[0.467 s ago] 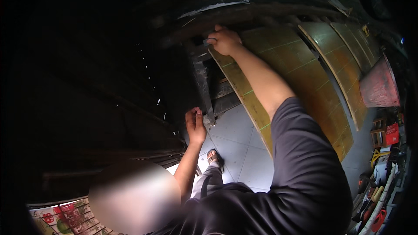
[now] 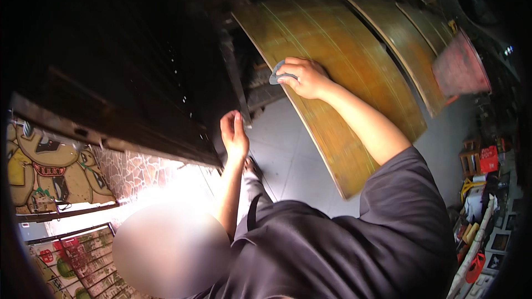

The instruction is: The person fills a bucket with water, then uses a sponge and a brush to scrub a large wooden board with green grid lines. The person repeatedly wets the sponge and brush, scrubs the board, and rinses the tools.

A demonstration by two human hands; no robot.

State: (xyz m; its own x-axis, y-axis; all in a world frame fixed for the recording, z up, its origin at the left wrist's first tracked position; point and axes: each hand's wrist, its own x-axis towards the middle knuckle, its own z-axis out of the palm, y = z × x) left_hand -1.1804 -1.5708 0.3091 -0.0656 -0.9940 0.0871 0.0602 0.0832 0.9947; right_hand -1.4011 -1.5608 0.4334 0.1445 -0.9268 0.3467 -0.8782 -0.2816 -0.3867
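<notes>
My right hand (image 2: pixel 302 77) grips a grey rounded flat pad (image 2: pixel 275 76) against the left edge of a large yellow-brown board (image 2: pixel 354 124) with faint green lines, fingers curled over it. My left hand (image 2: pixel 234 133) is raised beside a dark panel (image 2: pixel 138 77), left of the board, with thumb and fingers pinched; whatever it may hold is too small to make out.
More boards (image 2: pixel 413 58) stand at the right near a red bucket (image 2: pixel 460 63). Tools and boxes (image 2: pixel 474 216) line the far right. A dark frame (image 2: pixel 237 88) stands behind the board. Tiled floor (image 2: pixel 285 149) lies below; painted panels (image 2: pixel 61 166) show at the lower left.
My right hand and pad have moved down along the board's edge. My left hand appears higher and further left. The view has shifted, bringing the bright opening and painted panels into sight.
</notes>
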